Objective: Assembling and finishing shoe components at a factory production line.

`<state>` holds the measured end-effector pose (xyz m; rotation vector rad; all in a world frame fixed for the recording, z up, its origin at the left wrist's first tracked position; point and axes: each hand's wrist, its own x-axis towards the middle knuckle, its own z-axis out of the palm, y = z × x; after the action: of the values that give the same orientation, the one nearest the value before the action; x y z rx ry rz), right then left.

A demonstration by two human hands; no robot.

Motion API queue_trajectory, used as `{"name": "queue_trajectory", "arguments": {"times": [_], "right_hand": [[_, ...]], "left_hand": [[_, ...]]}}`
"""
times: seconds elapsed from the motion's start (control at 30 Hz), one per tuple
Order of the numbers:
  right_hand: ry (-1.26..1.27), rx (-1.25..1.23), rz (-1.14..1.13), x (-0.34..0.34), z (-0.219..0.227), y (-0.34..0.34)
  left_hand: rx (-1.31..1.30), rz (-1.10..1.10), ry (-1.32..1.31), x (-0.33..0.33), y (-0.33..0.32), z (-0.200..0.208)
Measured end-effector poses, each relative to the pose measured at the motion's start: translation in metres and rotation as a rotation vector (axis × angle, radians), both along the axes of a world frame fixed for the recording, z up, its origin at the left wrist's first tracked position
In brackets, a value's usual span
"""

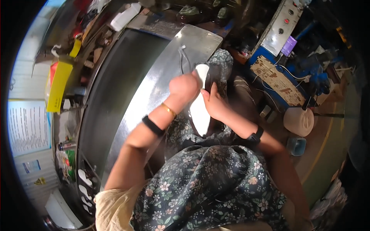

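Observation:
Over my lap is a long white shoe-sole-shaped piece, its narrow end toward me, with dark material along parts of its edge. My left hand is curled into a fist against the left edge of its upper half; what its fingers pinch is hidden. My right hand grips the piece from the right, its thumb on the white face and other fingers partly out of sight. Ahead of my left hand, a grey two-handled tool like pliers lies on the shiny metal tabletop.
Left of the metal top runs a dark belt-like surface, beside a cluttered shelf with a yellow box and white sole shapes. On the right stand a blue machine with a control panel, a pale plastic jug and a blue container.

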<state>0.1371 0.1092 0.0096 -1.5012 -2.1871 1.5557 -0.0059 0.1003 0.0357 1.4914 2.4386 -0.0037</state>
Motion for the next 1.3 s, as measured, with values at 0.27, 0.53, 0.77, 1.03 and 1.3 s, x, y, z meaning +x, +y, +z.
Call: {"name": "queue_trajectory", "arguments": {"times": [0.27,0.53,0.77,1.03,1.3], "right_hand": [[0.361,-0.03,-0.14,0.005,-0.049,0.0],[0.216,0.878,0.096,-0.005,0.05,0.115],[-0.396,0.743,0.501,-0.156,-0.047,0.083],[-0.226,0.4,0.837,-0.117,-0.07,0.179],[0.407,0.071,-0.102,0.102,0.078,0.061]], "left_hand": [[0.112,-0.192,-0.722,-0.029,-0.062,-0.035],[0.062,0.235,-1.928,-0.007,-0.075,0.011],[-0.177,-0.324,-1.244,0.018,-0.093,-0.015],[-0.121,-0.044,-1.464,0.022,-0.09,-0.026],[-0.062,0.026,-1.404,0.025,-0.095,-0.047]]}}
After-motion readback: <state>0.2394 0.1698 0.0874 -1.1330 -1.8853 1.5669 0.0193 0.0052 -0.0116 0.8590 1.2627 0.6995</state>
